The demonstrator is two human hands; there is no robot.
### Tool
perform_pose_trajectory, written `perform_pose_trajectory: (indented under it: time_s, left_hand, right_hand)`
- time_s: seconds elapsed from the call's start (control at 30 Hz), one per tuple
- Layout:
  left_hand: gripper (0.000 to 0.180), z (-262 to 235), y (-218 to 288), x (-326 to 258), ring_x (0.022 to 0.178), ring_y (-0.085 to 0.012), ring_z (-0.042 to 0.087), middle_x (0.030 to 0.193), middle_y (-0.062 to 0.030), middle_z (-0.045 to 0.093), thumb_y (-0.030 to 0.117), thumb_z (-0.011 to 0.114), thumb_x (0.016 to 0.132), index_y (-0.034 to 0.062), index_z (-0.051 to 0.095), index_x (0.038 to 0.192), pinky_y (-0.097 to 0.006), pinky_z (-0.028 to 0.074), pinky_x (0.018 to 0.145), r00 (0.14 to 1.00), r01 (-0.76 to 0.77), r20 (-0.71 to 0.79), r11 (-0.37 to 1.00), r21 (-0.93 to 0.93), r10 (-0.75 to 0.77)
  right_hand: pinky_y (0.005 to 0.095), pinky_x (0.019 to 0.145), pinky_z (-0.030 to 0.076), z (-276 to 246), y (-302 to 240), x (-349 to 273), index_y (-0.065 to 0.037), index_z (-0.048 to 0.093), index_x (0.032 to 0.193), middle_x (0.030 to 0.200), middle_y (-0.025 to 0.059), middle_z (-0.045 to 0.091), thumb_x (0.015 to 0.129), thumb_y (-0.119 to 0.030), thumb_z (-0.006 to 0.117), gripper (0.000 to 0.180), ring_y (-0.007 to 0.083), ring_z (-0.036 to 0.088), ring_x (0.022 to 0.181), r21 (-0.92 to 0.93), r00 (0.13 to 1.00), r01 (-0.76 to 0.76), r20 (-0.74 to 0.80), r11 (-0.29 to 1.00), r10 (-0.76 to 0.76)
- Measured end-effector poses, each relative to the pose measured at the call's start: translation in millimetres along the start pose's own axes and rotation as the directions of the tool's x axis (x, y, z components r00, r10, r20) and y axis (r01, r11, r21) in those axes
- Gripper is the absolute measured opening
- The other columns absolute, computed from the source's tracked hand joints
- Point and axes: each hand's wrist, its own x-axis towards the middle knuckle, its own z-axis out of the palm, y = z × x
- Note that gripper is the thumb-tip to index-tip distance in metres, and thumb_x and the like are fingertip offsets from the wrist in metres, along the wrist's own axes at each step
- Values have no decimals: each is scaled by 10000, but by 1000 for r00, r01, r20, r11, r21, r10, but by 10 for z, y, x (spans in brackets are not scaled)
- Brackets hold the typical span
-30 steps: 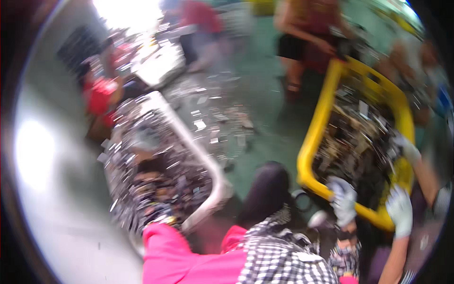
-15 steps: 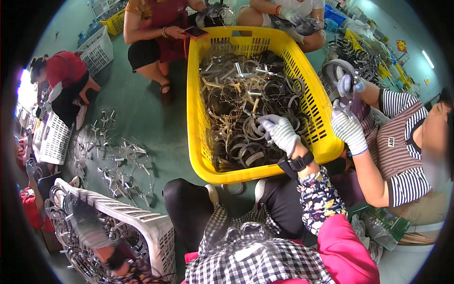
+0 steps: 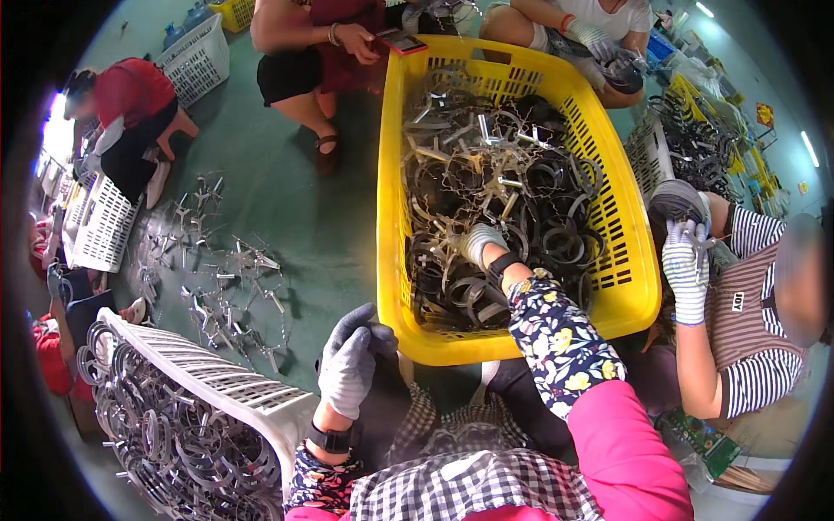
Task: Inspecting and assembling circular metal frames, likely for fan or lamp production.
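My right hand (image 3: 480, 245), in a striped white glove, reaches into the yellow basket (image 3: 393, 286). Its fingertips sink among a tangled heap of metal rings and clamp-like parts (image 3: 473, 300), so its grip is hidden. Thin wires and short shiny metal tubes lie mixed through this heap. My left hand (image 3: 350, 360), gloved with grey-smudged fingers, is raised above my lap, just off the basket's near left corner. Its fingers are apart and I see nothing in them. Left of it stands a white crate (image 3: 217, 373) filled with dark metal rings (image 3: 187, 443).
Wiry metal pieces with tubes (image 3: 230, 286) lie scattered on the green floor (image 3: 304, 226). At the right, a co-worker's gloved hand (image 3: 686, 269) holds dark rings. Two people sit beyond the basket, one with a phone (image 3: 401, 42). Another person (image 3: 130, 108) bends at the far left.
My left hand has come from over the white crate to above my lap. My right hand has moved lower into the heap. The whole view has shifted a little.
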Motion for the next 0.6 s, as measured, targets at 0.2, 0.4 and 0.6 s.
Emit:
perform_pose_trajectory:
  time_s: [0.2,0.4,0.6]
  left_hand:
    - [402,-50,-49,16,803,-247,636,915,-146,657,184,559,926,-15,478,1265,-355,513,756,1000,18,-1,1000,13,-18]
    - [387,13,-49,36,812,-212,631,916,-125,658,159,555,927,-9,480,1268,-319,511,758,999,-10,45,1000,12,10]
    - [503,707,102,23,1029,-193,568,1171,-113,576,72,633,833,26,466,1306,-301,463,894,970,-241,166,606,758,179]
  right_hand:
    - [332,520,523,-316,164,-218,-5,682,903,793,135,688,874,-203,562,234,236,667,667,232,949,303,-161,924,-271]
    - [168,448,455,-1330,500,-1118,-54,619,861,691,31,619,912,-256,584,211,80,558,508,997,985,-42,30,-71,-170]
    - [219,490,479,-1139,467,-1843,-35,623,897,721,60,645,938,-271,552,249,105,594,544,979,949,200,-203,-37,-241]
